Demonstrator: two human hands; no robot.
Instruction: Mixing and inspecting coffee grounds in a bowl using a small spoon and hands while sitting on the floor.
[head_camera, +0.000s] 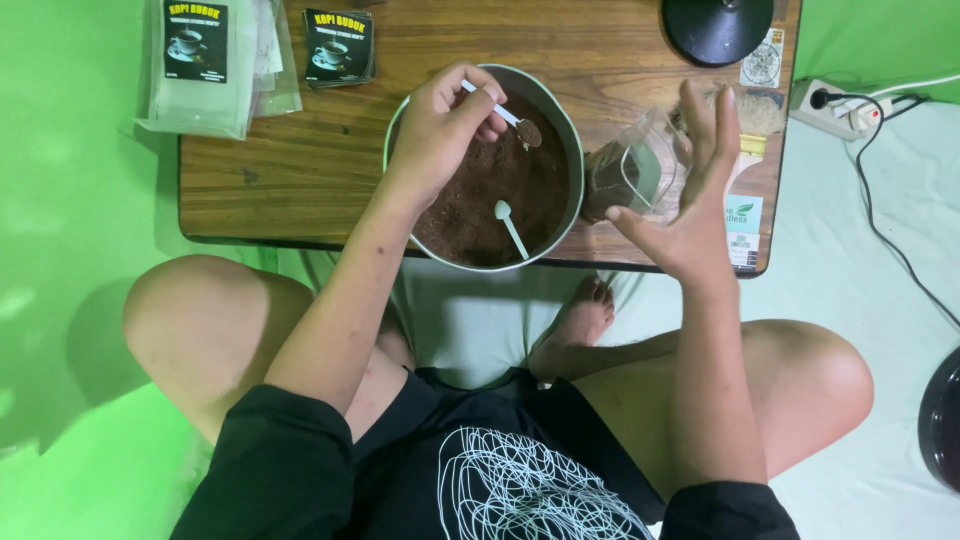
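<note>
Two bare knees frame the view, the person sitting cross-legged on the floor with one foot tucked in against the low wooden table. Just past the table's near edge sits a round metal bowl full of dark brown ground powder, with a spare white spoon lying on the powder, its bowl end pointing away from the sitter.

The left hand is over the bowl's far left rim, fingers pinched shut on a small white scoop. The scoop's handle runs from the fingers out to the right and slightly toward the sitter, its loaded end hanging above the powder. Directly right of that tip, just beyond the bowl's rim, stands a small clear plastic pouch with some powder already inside. The right hand is at the pouch, fingers spread wide open, thumb near the pouch's near corner; whether it actually grips the plastic I cannot tell. So the scoop points at the pouch, and the right hand is the nearer one to it.

Farther back lie printed packets, a stack of empty bags and a black round base.
</note>
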